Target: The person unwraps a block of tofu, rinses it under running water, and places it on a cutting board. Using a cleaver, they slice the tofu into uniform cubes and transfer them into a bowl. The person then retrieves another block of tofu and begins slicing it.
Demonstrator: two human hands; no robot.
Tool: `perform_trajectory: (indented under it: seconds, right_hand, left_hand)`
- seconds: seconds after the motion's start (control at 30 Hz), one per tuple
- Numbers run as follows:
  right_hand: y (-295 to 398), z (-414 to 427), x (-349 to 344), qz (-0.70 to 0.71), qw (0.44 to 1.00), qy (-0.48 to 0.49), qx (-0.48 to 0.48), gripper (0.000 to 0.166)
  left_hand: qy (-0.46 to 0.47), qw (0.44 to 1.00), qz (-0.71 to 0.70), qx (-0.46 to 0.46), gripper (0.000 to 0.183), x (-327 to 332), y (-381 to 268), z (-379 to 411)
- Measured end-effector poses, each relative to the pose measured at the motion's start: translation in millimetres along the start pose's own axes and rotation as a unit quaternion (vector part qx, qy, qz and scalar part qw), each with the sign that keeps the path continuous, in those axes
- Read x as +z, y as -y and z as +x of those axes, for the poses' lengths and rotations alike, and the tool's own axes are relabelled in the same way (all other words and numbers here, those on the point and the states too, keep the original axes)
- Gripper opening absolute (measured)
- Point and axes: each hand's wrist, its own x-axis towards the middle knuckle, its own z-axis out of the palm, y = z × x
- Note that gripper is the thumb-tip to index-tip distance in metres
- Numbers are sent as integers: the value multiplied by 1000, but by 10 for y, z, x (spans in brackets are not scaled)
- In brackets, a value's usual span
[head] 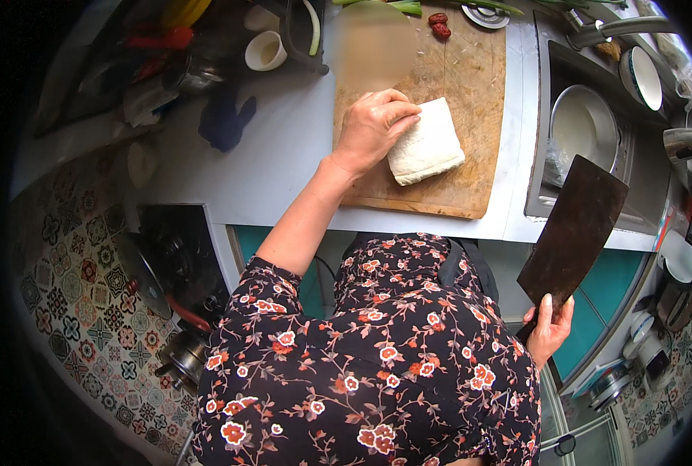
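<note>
On the wooden cutting board (462,186) lies a squarish white block (428,145), which looks like tofu. My left hand (375,125) rests at the block's upper left edge, thumb and fingertips against it. My right hand (550,329) is lower right, beside my body, closed round the handle of a dark-bladed cleaver (576,227). The blade points up and away from me, in front of the sink's near edge and apart from the block. Two red dried dates (439,27) lie at the board's far end. A blurred patch hides part of the board beyond my left hand.
Right of the board is a sink (547,195) holding a metal basin (582,128), with a faucet (631,26) over it. A metal lid (485,16) and green onion stalks (407,7) lie at the far edge. Left are a small white cup (266,51) and a dark blue cloth-like item (226,119).
</note>
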Motion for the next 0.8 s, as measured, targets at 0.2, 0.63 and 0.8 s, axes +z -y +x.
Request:
perform_trajectory:
  seconds: [0.2, 0.63, 0.8]
  right_hand:
    - [-3, -84, 82, -5, 1000, -17, 22, 21]
    - [-63, -20, 146, -3, 999, -13, 39, 25]
    - [-98, -22, 146, 3, 999, -4, 42, 24]
  left_hand:
    - [40, 998, 34, 39, 10, 86, 65, 79]
    - [42, 987, -123, -91, 8, -24, -30, -92]
    - [-6, 997, 1, 72, 7, 150, -35, -127]
